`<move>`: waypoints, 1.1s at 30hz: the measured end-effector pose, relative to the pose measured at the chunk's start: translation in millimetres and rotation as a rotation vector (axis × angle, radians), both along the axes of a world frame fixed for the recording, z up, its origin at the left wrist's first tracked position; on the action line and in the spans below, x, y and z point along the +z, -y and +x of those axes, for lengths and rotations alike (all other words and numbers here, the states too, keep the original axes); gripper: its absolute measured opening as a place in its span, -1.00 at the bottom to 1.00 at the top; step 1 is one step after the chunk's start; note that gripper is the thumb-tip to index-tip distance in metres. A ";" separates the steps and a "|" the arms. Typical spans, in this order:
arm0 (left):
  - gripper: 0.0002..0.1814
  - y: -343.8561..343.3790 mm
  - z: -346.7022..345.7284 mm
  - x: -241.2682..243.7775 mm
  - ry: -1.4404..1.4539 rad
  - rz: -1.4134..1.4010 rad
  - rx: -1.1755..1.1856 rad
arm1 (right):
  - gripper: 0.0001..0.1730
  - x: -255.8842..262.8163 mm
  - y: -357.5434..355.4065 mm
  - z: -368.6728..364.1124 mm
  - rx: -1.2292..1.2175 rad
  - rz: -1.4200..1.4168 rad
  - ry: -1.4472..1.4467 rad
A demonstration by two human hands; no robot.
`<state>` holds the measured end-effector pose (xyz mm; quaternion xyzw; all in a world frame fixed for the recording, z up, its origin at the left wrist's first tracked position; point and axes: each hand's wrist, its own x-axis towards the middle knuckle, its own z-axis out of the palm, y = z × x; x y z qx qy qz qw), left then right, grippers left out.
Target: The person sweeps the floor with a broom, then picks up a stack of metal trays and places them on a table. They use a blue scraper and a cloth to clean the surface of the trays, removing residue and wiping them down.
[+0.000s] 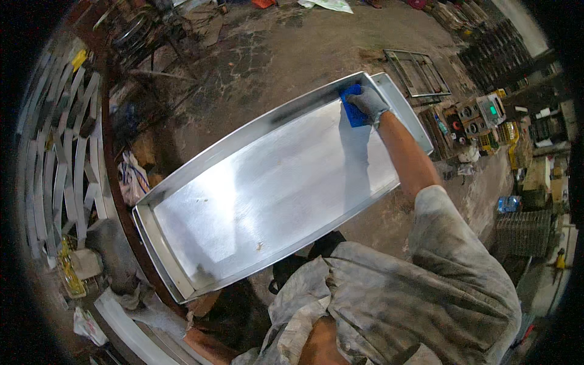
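Note:
A long, shallow sheet-metal tray point(283, 159) with raised, folded edges lies slantwise before me. My right hand point(370, 102), in a grey work glove, grips a blue rectangular pad point(353, 107). It presses the pad against the tray's inner face near the far right corner, and a shadow falls across the metal below it. My left hand point(159, 315), also gloved, is low on the left by a pale metal strip point(127, 331), outside the tray's near left corner. Its fingers blur into the grey surroundings, so its grip is unclear. Small brown specks mark the tray floor.
Slatted metal framework point(68, 155) stands left, beyond a dark brown beam point(114, 182). A plastic bag point(132, 178) lies beside the tray's left end. On the floor at upper right are a rectangular metal frame point(417, 73) and a device with a lit display point(492, 111).

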<state>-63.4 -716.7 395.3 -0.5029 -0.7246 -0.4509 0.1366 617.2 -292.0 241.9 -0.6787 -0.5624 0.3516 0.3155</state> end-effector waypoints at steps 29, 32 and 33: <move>-0.36 42.7 -10.0 -113.6 0.475 0.032 0.503 | -0.52 37.1 216.8 -602.4 1.558 0.214 0.527; -0.40 34.6 -6.8 -100.7 0.356 -0.066 0.534 | -0.60 35.2 159.6 -617.3 1.329 -0.216 0.353; -0.39 31.6 -4.0 -95.3 0.360 -0.147 0.535 | -0.61 22.2 146.9 -612.7 1.263 -0.272 0.275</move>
